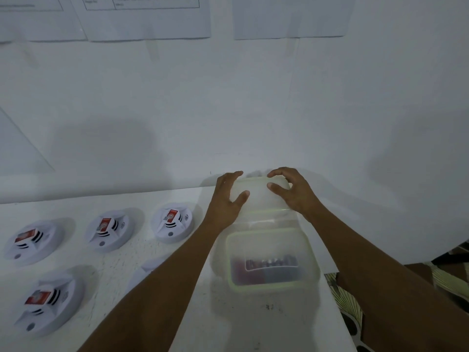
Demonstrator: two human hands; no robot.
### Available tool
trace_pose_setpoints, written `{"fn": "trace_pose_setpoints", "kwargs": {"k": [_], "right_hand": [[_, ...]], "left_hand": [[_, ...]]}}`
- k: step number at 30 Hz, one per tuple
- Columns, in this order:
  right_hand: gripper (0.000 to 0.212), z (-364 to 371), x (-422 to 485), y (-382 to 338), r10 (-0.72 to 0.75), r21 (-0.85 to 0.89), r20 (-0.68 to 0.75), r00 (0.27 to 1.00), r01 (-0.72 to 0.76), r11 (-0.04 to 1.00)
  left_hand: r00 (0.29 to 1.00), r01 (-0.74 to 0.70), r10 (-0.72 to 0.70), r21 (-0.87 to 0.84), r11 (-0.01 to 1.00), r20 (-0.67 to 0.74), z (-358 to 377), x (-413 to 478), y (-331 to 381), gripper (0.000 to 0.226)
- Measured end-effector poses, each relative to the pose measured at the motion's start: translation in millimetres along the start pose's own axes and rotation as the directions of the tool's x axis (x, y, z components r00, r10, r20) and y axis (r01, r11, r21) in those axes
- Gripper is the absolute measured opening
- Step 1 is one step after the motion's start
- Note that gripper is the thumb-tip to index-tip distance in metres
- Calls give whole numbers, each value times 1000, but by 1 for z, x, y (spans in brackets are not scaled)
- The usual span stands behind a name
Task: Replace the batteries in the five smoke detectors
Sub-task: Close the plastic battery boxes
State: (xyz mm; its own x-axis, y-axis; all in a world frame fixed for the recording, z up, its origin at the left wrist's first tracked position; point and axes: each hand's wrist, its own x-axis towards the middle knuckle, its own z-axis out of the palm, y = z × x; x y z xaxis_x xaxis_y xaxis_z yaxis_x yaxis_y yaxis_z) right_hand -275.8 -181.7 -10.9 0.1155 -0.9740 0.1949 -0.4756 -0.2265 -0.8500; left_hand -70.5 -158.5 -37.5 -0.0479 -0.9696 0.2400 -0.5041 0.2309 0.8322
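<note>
Several white round smoke detectors lie on the white table at the left, among them one at the far left (pixel 33 241), one nearer the middle (pixel 172 222) and one at the front (pixel 48 301). Each of these has a red battery on top. Another detector (pixel 149 269) is mostly hidden behind my left forearm. A translucent lidded container (pixel 258 199) with a green rim stands at the table's back edge. My left hand (pixel 227 199) grips its left side and my right hand (pixel 291 193) grips its right side, fingers curled over the far edge. In front of it a second container (pixel 311 262) holds batteries (pixel 269 266).
The white wall rises right behind the table (pixel 228 326), with paper sheets (pixel 149 19) pinned high up. The table's right edge runs diagonally at the lower right, with patterned fabric (pixel 347 295) beyond it.
</note>
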Motion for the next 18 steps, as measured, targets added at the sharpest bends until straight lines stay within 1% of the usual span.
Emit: {"fn": "trace_pose_setpoints", "kwargs": {"k": [3, 5, 8, 11, 16, 18], "right_hand": [[14, 3, -1, -7, -20, -48, -30, 999, 19, 999], [12, 4, -3, -10, -13, -70, -42, 999, 10, 998], [14, 2, -14, -18, -16, -25, -68, 998, 14, 1000], [18, -5, -32, -22, 28, 16, -92, 995, -27, 1000], [16, -15, -74, -16, 103, 99, -97, 990, -93, 991], [15, -17, -94, -14, 129, 126, -79, 989, -118, 985]], "left_hand": [[1000, -20, 22, 84, 996, -19, -3, 1, 3, 42], [999, -4, 8, 100, 995, -36, -7, -1, 7, 38], [999, 36, -36, 15, 999, -35, -16, -12, 15, 33], [998, 49, -52, -77, 996, -35, -24, -30, 17, 29], [996, 62, -70, -146, 987, -47, -29, -77, 17, 35], [995, 85, -92, -212, 974, -25, -29, -96, 20, 35]]}}
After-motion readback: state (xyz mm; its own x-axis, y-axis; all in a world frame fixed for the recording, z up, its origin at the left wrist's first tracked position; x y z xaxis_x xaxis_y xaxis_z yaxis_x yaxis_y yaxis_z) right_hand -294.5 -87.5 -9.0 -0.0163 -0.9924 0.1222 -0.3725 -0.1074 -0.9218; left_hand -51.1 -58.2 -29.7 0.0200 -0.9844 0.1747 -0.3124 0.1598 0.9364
